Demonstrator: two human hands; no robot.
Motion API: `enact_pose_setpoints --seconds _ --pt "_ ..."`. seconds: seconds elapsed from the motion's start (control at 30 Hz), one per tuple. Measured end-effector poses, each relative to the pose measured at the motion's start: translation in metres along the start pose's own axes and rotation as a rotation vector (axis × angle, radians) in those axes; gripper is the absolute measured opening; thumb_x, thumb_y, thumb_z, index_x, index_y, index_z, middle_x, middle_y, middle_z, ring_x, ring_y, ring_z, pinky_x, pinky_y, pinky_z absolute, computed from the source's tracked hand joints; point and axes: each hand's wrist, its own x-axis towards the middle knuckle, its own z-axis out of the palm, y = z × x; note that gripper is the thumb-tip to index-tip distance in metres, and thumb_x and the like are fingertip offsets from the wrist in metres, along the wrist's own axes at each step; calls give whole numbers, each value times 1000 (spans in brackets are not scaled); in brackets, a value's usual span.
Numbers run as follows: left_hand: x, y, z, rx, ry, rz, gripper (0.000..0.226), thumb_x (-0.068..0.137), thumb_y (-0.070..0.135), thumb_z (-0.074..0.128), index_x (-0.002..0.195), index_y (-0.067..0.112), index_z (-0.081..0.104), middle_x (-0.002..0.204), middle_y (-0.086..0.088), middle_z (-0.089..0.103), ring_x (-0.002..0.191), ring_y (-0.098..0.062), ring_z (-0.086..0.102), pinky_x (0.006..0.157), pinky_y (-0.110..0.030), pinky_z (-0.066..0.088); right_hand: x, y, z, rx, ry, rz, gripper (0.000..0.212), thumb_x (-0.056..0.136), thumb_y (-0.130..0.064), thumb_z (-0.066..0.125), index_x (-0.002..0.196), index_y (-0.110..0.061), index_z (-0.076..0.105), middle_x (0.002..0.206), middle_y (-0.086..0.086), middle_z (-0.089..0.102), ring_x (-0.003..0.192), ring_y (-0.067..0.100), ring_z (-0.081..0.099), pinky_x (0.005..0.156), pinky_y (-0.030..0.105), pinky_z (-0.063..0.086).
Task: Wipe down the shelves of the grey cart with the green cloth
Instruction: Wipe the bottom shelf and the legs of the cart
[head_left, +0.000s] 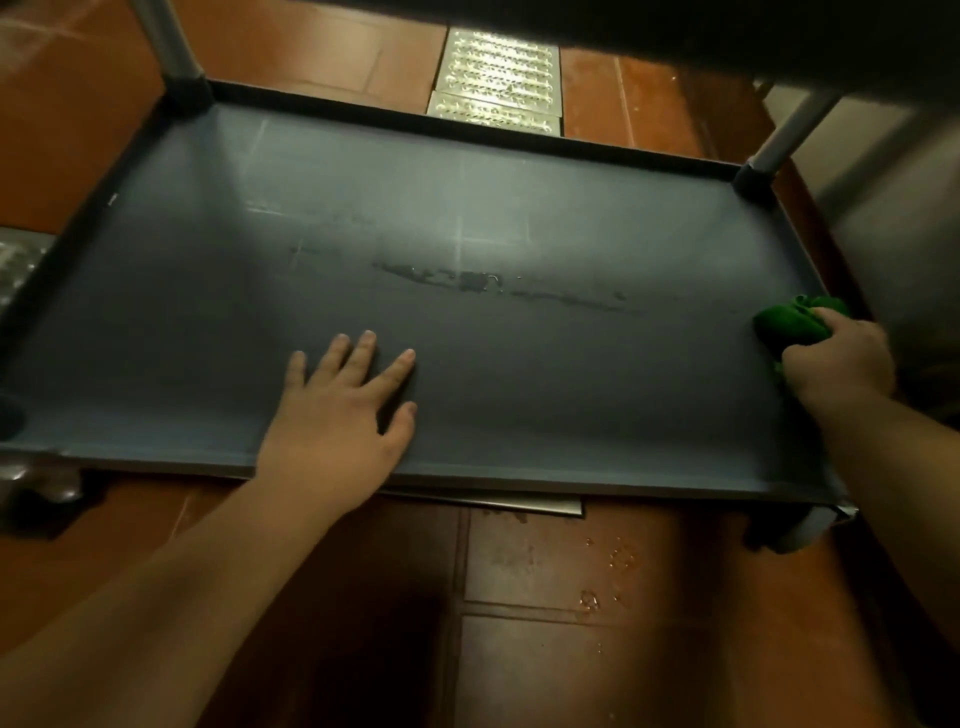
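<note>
A person crouches over the bottom shelf of a grey cart, seen from above through a head-worn camera, with the shelf's long axis running left to right across the view and its far rim tilting slightly down toward the right. The green cloth lies bunched into a wad at the shelf's right end, pressed against the surface just inside the right rim, well apart from the shelf's middle. The right hand grips the cloth from the near side, fingers curled round it, so that the wad pokes out ahead and to the left of the knuckles, toward the far right corner post. The left hand lies flat on the shelf near its front edge, left of centre, fingers straight and spread and pointing toward the far rim, holding nothing; its palm sits just inside the front lip. A streak of wet marks runs lengthwise along the middle of the shelf, between the two hands and farther from the camera than either. Another upright post rises from the far left corner. Beneath and around the cart lies a floor of red-brown tiles, with a few water drops on the tile near the front right caster, and a metal drain grate is set into the floor beyond the far rim.
</note>
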Motion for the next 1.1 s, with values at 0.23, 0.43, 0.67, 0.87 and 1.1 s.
enact_pose_setpoints --seconds 0.23,0.43,0.67,0.87,1.1 --pt "2 1 -2 -25 -14 9 60 94 59 14 151 45 1 163 0 0 150 -23 -3 120 -49 1 -27 -45 13 65 -9 -39 68 76 -20 65 142 -26 50 138 22 46 121 47 49 106 51 42" --pt "0 0 -3 -82 -29 28 61 95 58 20 152 43 3 163 0 0 150 -23 -4 120 -49 -2 -57 -98 40 64 -50 -176 64 84 -18 61 146 -23 46 143 19 41 124 47 43 106 48 39" --pt "-2 -37 -15 -217 -5 84 62 95 45 42 152 35 21 163 1 12 150 -16 7 122 -35 7 -100 -151 67 76 -29 -331 60 85 -19 57 145 -26 48 143 14 44 122 42 44 107 41 37" --pt "-9 -33 -17 -102 -50 60 61 96 50 31 152 40 9 163 2 5 150 -20 -3 121 -48 3 -103 -155 68 55 -38 -344 62 86 -19 57 146 -27 45 146 12 42 122 41 43 106 41 37" --pt "-6 11 -22 -112 -38 130 61 97 51 31 152 42 8 163 2 5 150 -20 -2 121 -46 5 -101 -149 67 46 -63 -398 62 85 -17 56 145 -27 46 148 10 39 120 40 45 105 37 37"
